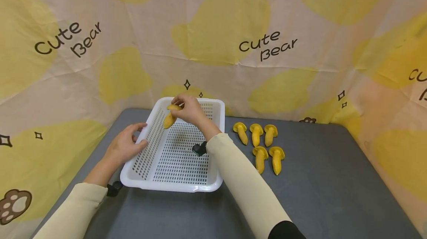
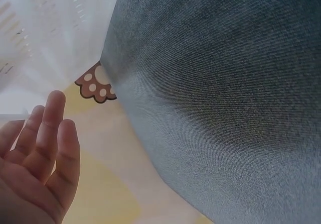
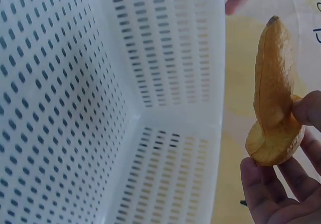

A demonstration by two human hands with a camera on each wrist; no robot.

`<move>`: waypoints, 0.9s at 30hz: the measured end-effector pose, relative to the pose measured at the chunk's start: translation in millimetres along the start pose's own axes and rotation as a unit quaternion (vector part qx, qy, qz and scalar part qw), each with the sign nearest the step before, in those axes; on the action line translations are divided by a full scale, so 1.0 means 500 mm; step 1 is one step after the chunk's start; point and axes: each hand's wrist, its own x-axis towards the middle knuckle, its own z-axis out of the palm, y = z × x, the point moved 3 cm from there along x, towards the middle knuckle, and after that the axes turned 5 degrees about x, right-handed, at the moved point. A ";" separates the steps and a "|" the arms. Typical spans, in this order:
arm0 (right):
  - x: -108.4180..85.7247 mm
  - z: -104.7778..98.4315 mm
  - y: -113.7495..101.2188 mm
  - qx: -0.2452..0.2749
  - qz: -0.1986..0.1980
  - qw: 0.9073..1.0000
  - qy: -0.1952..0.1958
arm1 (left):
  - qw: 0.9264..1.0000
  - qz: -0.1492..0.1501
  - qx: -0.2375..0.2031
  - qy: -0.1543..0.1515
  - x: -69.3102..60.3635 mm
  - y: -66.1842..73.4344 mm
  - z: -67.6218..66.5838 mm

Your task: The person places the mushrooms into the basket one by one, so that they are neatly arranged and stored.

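Right hand (image 1: 190, 109): closed around a yellow, bumpy-surfaced, mushroom-shaped piece (image 1: 169, 120), pinching near the cap between thumb and fingers.
Left hand (image 1: 125, 144): loosely bent at the fingers, thumb apart, at the basket's left rim.
Held mushroom: raised over the far left part of the basket, stem slanting down.
Basket (image 1: 173, 188): white, rectangular, slotted plastic, resting beneath the right hand.
Sleeves (image 1: 247, 172): cream, with small black devices at both wrists.
Five more mushrooms (image 1: 256, 133): lying right of the basket, three behind two, caps away from the wearer.
Table (image 1: 317, 179): dark grey.
Cloth backdrop (image 1: 213, 77): pink-beige with yellow blotches, printed "Cute Bear" at left and centre, cut off at the right edge.
Paw print (image 1: 15, 206): brown, at lower left.
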 end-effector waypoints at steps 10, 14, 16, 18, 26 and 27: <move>-0.003 0.028 0.029 -0.025 0.012 1.000 0.001 | 1.000 0.005 -0.001 -0.005 0.005 0.004 0.005; 0.000 0.042 0.048 -0.019 0.008 1.000 0.000 | 1.000 0.007 -0.005 -0.003 0.006 0.006 0.009; 0.001 0.050 0.061 -0.013 0.015 1.000 -0.002 | 1.000 0.005 -0.008 -0.004 0.004 0.005 0.011; 0.000 0.058 0.073 -0.009 0.027 1.000 -0.007 | 1.000 0.005 -0.010 -0.004 0.002 0.004 0.013; 0.001 0.083 0.099 -0.054 0.038 0.996 -0.056 | 1.000 0.001 -0.017 0.002 -0.005 0.001 0.006; 0.002 0.084 0.100 -0.063 0.039 0.995 -0.060 | 1.000 0.002 -0.015 0.003 -0.005 0.001 0.004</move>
